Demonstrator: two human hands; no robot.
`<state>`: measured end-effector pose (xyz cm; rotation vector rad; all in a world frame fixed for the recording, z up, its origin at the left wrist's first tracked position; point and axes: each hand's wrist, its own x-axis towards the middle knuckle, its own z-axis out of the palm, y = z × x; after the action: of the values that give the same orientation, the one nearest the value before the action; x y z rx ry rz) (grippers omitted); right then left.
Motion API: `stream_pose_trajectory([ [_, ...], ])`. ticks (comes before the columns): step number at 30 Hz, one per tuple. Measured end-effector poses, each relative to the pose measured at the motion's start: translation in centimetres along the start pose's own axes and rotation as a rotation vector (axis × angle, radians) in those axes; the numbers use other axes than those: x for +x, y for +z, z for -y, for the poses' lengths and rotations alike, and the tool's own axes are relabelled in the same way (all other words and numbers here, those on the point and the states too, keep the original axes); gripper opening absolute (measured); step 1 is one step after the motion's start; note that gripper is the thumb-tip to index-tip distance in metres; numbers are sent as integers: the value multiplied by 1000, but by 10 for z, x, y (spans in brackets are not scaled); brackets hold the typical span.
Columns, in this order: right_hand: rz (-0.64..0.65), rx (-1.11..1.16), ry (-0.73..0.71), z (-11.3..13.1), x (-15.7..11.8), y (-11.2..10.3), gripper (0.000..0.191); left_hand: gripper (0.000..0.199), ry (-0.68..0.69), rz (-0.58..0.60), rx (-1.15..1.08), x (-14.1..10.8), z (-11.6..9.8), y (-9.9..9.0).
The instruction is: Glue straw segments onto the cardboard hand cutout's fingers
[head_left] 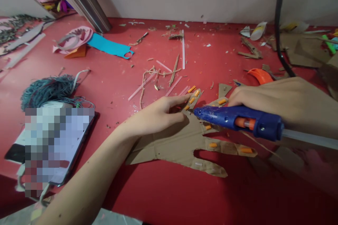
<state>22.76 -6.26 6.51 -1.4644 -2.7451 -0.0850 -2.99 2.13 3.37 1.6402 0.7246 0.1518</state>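
A hand-shaped cardboard cutout (171, 144) lies on the red table, its fingers pointing right and up. Short orange tube pieces (246, 150) sit along several of its fingers. My left hand (161, 114) rests over the cutout with its fingers apart, the fingertips touching near the base of the uppermost cardboard finger. My right hand (274, 98) is closed around a blue glue gun (224, 116), whose nozzle points left to the base of that finger, close to my left fingertips. A clear glue stick (308, 137) sticks out of the gun's back end.
A phone (71, 147) and teal yarn (50, 91) lie at the left. Behind are a blue strip (108, 46), twine (143, 88), pink straws (139, 88) and scraps. A black cable (279, 24) comes down at the right, beside cardboard pieces (303, 51).
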Motion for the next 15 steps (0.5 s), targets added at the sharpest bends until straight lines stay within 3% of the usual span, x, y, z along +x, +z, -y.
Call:
stream_pose_trajectory([
  [7, -135, 10, -94, 1, 0, 0, 23, 59, 14, 12, 14, 1, 1, 0],
  [15, -140, 87, 33, -3, 0, 1, 62, 58, 12, 0, 23, 1, 0, 0],
])
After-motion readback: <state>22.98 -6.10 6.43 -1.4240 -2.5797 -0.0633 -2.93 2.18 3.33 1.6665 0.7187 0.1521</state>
